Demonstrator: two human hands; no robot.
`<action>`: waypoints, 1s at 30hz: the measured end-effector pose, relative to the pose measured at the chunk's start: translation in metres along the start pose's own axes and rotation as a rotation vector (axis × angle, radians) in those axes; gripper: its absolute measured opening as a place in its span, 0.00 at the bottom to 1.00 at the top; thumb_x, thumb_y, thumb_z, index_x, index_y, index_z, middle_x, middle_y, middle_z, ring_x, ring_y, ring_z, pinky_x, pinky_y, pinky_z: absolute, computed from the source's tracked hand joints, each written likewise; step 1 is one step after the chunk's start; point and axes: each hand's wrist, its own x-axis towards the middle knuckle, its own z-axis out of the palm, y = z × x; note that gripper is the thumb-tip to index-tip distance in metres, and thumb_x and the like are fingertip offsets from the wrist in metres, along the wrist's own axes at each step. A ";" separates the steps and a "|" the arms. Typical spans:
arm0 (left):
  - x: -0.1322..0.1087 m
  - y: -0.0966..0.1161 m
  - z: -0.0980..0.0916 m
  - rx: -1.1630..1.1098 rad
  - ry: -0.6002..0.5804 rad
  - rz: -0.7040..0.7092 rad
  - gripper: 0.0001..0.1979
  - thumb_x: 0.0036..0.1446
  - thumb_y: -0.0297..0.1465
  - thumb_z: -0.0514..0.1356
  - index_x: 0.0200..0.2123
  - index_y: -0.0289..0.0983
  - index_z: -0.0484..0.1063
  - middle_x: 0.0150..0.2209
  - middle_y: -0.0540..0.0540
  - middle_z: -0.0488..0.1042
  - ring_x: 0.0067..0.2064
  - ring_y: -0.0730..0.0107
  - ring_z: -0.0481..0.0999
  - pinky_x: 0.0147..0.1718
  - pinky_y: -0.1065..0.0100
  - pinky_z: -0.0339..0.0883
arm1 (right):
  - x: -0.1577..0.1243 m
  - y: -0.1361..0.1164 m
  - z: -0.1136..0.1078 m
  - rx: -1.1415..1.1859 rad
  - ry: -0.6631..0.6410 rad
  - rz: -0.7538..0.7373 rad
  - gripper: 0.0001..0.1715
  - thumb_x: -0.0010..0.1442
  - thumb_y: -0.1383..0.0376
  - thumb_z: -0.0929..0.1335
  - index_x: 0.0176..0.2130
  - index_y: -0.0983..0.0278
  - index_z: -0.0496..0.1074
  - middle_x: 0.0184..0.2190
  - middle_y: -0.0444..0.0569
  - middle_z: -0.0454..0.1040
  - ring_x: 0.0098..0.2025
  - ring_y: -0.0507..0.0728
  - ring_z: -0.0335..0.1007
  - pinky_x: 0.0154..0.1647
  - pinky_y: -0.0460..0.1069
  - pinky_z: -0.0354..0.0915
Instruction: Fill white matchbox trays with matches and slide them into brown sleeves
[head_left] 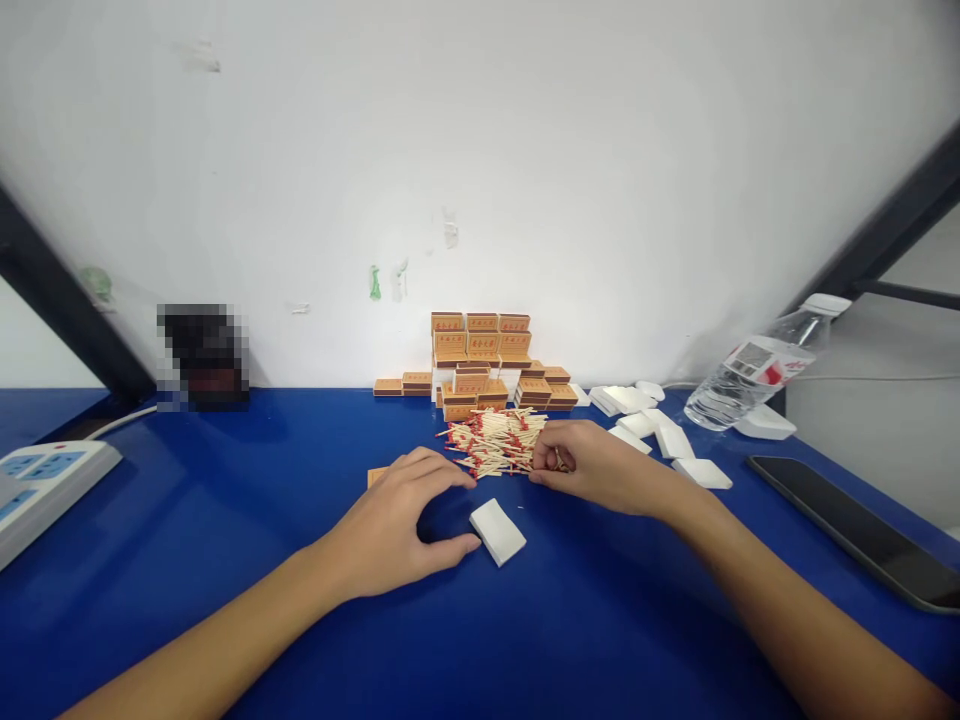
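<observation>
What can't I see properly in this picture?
All in the head view:
Dark thing at the back: blurred into squares.
Orange box: mostly hidden behind the left hand.
Power strip: cut off by the left edge.
Whether the right hand holds matches: its own curl hides this.
Writing on the bottle: too small.

Indoor workspace, blue desk [600, 630], power strip [56, 490]

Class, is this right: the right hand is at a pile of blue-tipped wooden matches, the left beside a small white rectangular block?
No: the head view shows red-tipped wooden matches, not blue. The right hand is at them, the left hand beside the small white rectangular block.
</observation>
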 end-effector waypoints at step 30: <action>-0.010 -0.001 0.005 0.015 0.083 0.023 0.14 0.59 0.34 0.71 0.48 0.41 0.78 0.44 0.47 0.82 0.46 0.58 0.78 0.45 0.56 0.69 | -0.020 -0.063 0.033 0.004 0.013 -0.275 0.05 0.67 0.70 0.69 0.40 0.61 0.76 0.40 0.47 0.77 0.38 0.54 0.72 0.38 0.49 0.64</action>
